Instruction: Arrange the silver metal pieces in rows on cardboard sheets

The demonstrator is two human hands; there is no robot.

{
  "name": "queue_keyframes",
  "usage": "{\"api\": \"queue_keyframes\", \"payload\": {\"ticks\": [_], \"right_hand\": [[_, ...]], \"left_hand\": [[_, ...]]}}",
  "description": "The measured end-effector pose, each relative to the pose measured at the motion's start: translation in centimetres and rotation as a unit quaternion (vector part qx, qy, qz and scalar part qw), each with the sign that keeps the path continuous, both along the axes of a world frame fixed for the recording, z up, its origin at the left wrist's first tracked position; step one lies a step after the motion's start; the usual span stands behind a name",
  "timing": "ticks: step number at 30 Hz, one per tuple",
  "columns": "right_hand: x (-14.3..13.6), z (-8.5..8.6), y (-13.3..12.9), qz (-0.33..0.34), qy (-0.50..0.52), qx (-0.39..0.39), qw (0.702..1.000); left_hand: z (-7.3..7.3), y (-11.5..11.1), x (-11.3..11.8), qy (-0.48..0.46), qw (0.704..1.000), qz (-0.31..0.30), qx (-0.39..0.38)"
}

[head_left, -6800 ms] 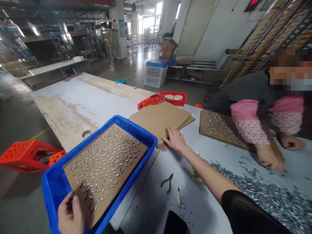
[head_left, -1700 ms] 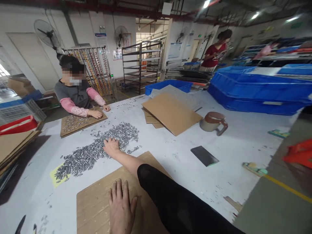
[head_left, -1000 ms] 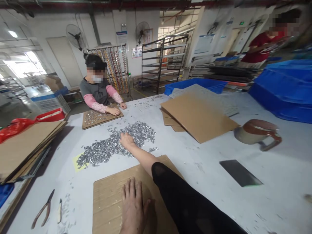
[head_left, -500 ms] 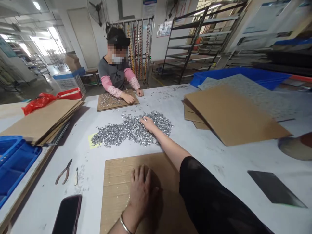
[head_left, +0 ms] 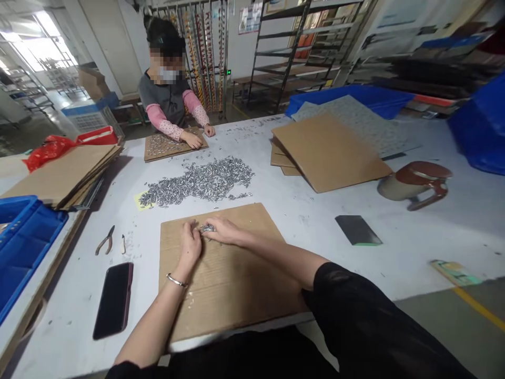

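Note:
On the brown cardboard sheet (head_left: 236,284) in front of me, my right hand (head_left: 224,230) is closed around a small handful of shiny silver metal pieces (head_left: 208,228), some showing at its fingertips. Right beside them is my left hand (head_left: 191,243), its fingers curled in on the cardboard; whatever they may hold is hidden. Just beyond the cardboard's far edge spreads a heap of the same small, pointed oval pieces (head_left: 213,179), its left end lying over a yellow paper (head_left: 140,200).
To the left lie pliers (head_left: 105,241), a small pale-handled tool (head_left: 123,244) and a phone (head_left: 113,300). On the right are stacked cardboard sheets (head_left: 331,152), a dark block (head_left: 358,230) and a lidded mug (head_left: 410,181). Across the table, a co-worker (head_left: 169,95) handles pieces on another cardboard.
My right hand has come back from the heap to the cardboard with silver pieces. My left hand, flat before, has moved forward and curled beside it. The view has tilted down and turned right.

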State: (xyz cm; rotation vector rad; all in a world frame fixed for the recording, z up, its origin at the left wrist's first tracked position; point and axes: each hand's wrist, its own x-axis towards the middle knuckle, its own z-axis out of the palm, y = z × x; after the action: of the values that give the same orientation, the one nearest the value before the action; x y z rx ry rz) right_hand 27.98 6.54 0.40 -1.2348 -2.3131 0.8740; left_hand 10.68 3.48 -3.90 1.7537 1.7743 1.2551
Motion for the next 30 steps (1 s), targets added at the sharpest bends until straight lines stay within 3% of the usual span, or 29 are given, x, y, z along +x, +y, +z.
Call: {"api": "queue_keyframes", "payload": {"ticks": [4, 7, 10, 13, 17, 20, 23, 26, 30], "right_hand": [[2.5, 0.2, -3.8, 0.132, -0.028, 0.049, 0.99], [5.0, -0.3, -5.2, 0.078, -0.029, 0.089, 0.993], [5.4, -2.0, -6.5, 0.036, -0.045, 0.147, 0.988], [5.2, -3.7, -8.1, 0.071, -0.06, 0.201, 0.975], [7.2, -4.0, -9.8, 0.128, -0.057, 0.233, 0.962], [8.1, -3.2, -9.7, 0.106, -0.046, 0.25, 0.961], [6.0, -2.8, -8.7, 0.1, -0.048, 0.254, 0.961], [3.8, -3.0, -7.8, 0.123, -0.079, 0.239, 0.96], [6.2, -3.1, -7.5, 0.175, -0.088, 0.217, 0.956]], "left_hand": [[0.1, -3.3, -0.9, 0.037, 0.999, -0.039, 0.0], [0.3, -5.4, -0.6, 0.064, 0.995, -0.08, 0.005], [0.2, -6.5, 0.5, 0.137, 0.978, -0.154, 0.01], [0.1, -7.8, 0.6, 0.232, 0.949, -0.213, 0.026], [0.6, -10.6, -2.5, 0.271, 0.923, -0.272, 0.044], [1.3, -12.0, -4.1, 0.26, 0.933, -0.241, 0.058], [1.7, -11.6, -3.0, 0.243, 0.942, -0.217, 0.077], [1.5, -11.0, -1.8, 0.264, 0.928, -0.254, 0.072], [1.6, -11.5, -3.8, 0.261, 0.935, -0.236, 0.053]]}}
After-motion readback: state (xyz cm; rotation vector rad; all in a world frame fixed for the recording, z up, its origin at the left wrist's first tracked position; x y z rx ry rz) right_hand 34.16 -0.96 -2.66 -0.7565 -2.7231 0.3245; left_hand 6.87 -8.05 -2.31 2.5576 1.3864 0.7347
